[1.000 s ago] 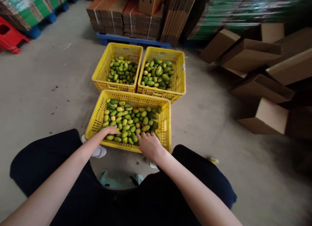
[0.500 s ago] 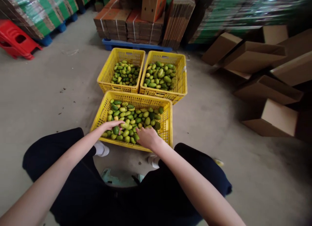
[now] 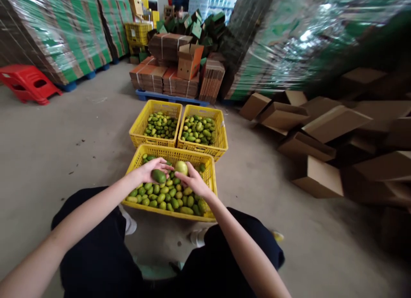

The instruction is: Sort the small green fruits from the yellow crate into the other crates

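Observation:
Over the near yellow crate (image 3: 212, 178), my left hand (image 3: 149, 170) holds a dark green oval fruit (image 3: 158, 176) by its palm and fingers. Just to the right, my right hand (image 3: 193, 180) grips a larger, paler yellow-green fruit (image 3: 181, 168) between thumb and fingers. Both hands are raised above the heap and close together. Below them lie many loose oval fruits (image 3: 173, 202), green to yellowish, whose exact kind I cannot tell. The hands and forearms cover part of the crate's contents.
Two more yellow crates of the same fruit, a left one (image 3: 138, 133) and a right one (image 3: 221, 137), stand behind the near crate. Flattened cartons (image 3: 180, 86) sit on a blue pallet (image 3: 167, 97). Open cardboard boxes (image 3: 321, 178) pile up at right; a red stool (image 3: 30, 84) is at left.
Both hands have lifted from the heap. My right hand now holds a pale fruit, while the left still has the dark green one. The view has tilted up, showing more background.

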`<control>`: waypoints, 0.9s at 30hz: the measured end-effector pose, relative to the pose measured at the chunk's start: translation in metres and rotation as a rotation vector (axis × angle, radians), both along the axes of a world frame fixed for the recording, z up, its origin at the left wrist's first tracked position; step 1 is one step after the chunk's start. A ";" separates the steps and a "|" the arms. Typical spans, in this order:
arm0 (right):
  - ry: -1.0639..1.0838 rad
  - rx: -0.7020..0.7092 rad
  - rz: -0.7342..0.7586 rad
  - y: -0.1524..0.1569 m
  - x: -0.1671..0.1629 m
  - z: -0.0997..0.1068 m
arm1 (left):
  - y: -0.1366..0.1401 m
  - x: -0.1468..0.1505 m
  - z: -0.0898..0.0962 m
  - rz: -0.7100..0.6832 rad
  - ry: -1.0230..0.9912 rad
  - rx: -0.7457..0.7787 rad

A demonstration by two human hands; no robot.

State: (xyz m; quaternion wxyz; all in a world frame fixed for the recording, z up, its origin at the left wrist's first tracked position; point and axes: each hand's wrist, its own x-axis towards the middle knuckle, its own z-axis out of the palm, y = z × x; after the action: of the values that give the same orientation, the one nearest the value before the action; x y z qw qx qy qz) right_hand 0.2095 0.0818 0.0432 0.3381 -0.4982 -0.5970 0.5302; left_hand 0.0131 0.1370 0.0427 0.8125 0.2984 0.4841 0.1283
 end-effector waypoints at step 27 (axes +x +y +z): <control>0.740 -0.216 -0.253 -0.001 -0.005 0.009 | -0.025 0.011 0.030 0.627 -0.428 -0.040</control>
State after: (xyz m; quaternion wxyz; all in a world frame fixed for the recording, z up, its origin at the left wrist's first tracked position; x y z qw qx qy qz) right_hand 0.2050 0.0811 0.0521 0.5384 -0.3760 -0.3098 0.6876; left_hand 0.0243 0.1122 0.0730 0.8222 0.0863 0.3737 0.4206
